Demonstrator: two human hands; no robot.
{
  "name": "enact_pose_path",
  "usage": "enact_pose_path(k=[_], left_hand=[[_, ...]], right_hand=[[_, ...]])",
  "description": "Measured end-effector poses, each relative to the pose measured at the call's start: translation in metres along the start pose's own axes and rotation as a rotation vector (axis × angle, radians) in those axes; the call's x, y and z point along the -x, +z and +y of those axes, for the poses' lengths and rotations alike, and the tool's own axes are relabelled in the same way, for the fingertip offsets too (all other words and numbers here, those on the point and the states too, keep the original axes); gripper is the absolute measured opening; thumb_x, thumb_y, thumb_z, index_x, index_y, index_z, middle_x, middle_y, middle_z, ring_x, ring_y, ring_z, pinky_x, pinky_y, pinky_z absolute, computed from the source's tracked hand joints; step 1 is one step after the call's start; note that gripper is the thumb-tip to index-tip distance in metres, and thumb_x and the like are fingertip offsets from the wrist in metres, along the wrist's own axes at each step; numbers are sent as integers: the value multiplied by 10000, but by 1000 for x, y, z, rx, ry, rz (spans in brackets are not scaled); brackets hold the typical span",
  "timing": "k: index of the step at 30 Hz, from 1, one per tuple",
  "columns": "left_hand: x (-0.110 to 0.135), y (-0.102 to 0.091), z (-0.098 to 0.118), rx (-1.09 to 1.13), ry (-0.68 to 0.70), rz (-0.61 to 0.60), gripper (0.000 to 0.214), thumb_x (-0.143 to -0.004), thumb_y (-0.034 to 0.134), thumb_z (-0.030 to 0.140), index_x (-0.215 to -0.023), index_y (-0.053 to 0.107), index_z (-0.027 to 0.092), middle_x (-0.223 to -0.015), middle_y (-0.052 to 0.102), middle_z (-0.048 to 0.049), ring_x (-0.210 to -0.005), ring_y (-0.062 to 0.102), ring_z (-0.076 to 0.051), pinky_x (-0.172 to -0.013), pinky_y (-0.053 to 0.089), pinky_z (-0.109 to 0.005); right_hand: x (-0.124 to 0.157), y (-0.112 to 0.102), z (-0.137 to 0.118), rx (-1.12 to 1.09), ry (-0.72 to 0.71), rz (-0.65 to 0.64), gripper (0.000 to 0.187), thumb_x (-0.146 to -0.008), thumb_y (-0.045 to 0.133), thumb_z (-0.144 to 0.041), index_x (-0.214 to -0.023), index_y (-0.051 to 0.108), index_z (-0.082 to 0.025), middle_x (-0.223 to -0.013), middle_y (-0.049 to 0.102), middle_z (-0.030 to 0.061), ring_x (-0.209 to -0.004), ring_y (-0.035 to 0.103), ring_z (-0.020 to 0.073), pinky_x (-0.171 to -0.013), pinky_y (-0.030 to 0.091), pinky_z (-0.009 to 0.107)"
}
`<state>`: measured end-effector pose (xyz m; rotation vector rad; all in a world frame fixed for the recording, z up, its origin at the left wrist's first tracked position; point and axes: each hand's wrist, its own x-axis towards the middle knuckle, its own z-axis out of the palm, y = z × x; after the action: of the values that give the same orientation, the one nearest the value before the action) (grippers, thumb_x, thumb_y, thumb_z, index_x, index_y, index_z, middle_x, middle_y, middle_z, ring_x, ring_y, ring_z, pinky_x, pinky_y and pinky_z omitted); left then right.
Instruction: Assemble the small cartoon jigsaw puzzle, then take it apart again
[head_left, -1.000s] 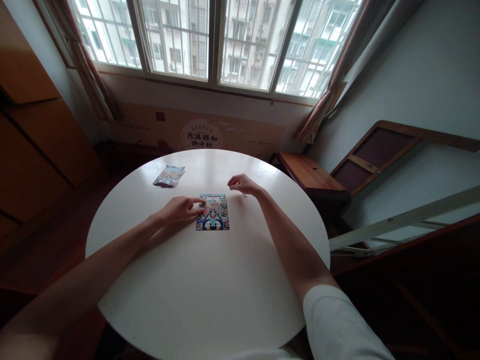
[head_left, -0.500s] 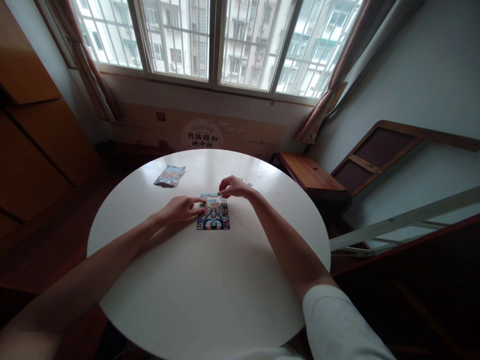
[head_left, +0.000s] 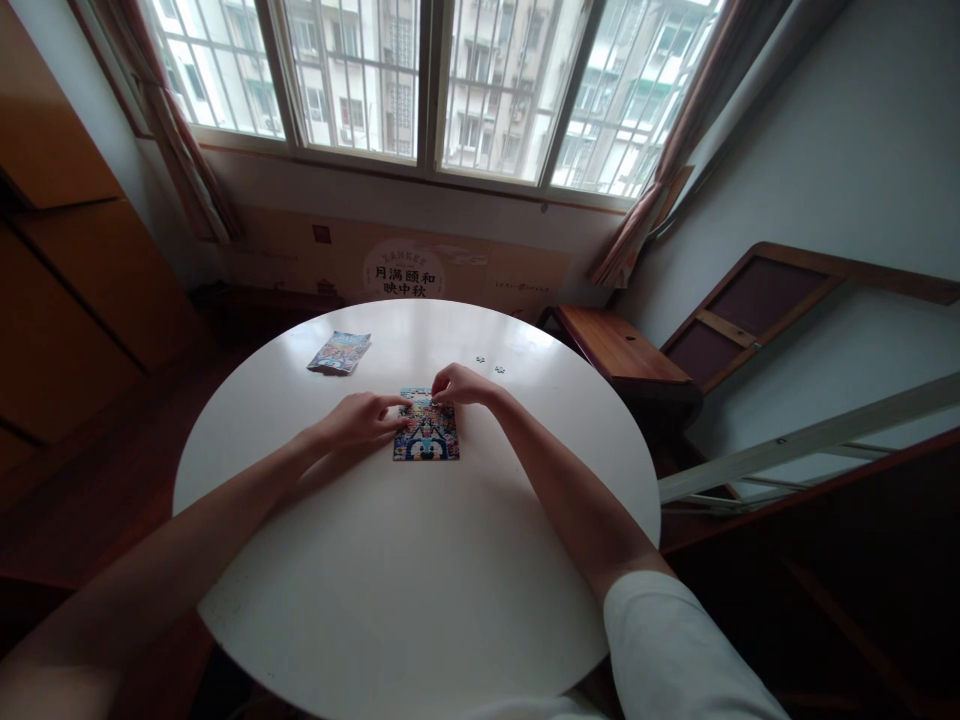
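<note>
A small colourful jigsaw puzzle (head_left: 427,440) lies flat on the white round table (head_left: 420,560), with a gap showing near its far end. My left hand (head_left: 358,418) rests at the puzzle's left edge, its fingers stretched out and touching it. Over the puzzle's far right part, my right hand (head_left: 459,384) has thumb and fingers pinched on a small puzzle piece, mostly hidden by the fingertips. Two loose puzzle pieces (head_left: 499,370) lie on the table beyond my right hand.
A printed picture packet (head_left: 340,353) lies toward the far left of the table. Beyond the right rim stands a wooden bench (head_left: 622,342). A folded wooden chair (head_left: 750,310) leans by the right wall. A barred window (head_left: 427,90) fills the far wall.
My right hand has moved slightly nearer and to the left over the puzzle, leaving the two loose pieces in fuller view. My left hand stays in place.
</note>
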<state>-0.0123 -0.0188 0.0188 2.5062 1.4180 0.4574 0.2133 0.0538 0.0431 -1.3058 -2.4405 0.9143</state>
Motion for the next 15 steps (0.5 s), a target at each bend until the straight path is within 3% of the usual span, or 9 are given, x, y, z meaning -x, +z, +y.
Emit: enact_pose_path(k=[15], left_hand=[[0,3,-3,17,3,6,599,-797,452,668,-1128,673,221,-521,502,33,-457,386,-84,-491,203,-221]], right_hand=[[2,3,1,80,62,39,104,-681,727,-206,-760,741,-141,-779,712,51,-661,610,127,-509,391,177]])
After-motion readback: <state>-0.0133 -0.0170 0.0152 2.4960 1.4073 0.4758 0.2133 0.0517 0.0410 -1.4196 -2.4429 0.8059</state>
